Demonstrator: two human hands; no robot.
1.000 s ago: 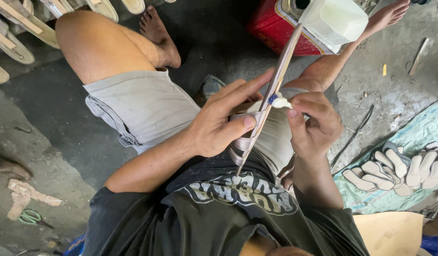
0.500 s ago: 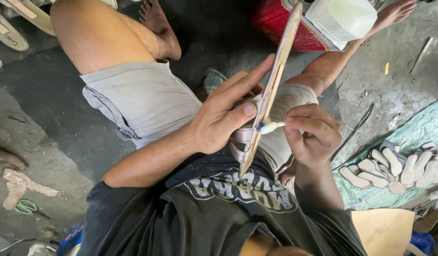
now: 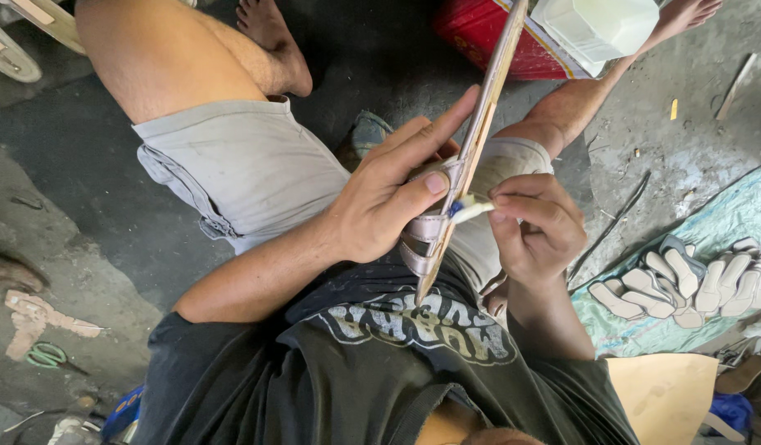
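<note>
Left hand [image 3: 388, 206] grips a sandal sole [image 3: 479, 132]; right hand [image 3: 537, 227] pinches its strap end [image 3: 471, 208].

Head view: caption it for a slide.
Left hand holds a sandal sole edge-on while the right hand presses a small white applicator against it.

Informal footwear workshop, floor-level. Person sitting on stained, dusty concrete floor [image 3: 84, 247], working in lap, not at bench. Cut sole pieces [image 3: 685, 284] lying in overlapping row on teal sheet [image 3: 751, 214] at right. Unfinished sandals [image 3: 22, 37] showing at top left corner. Green-handled scissors [image 3: 46, 356] and offcut scraps [image 3: 38, 317] lying on floor at left. Tan sheet material [image 3: 660, 395] resting at lower right.
</note>
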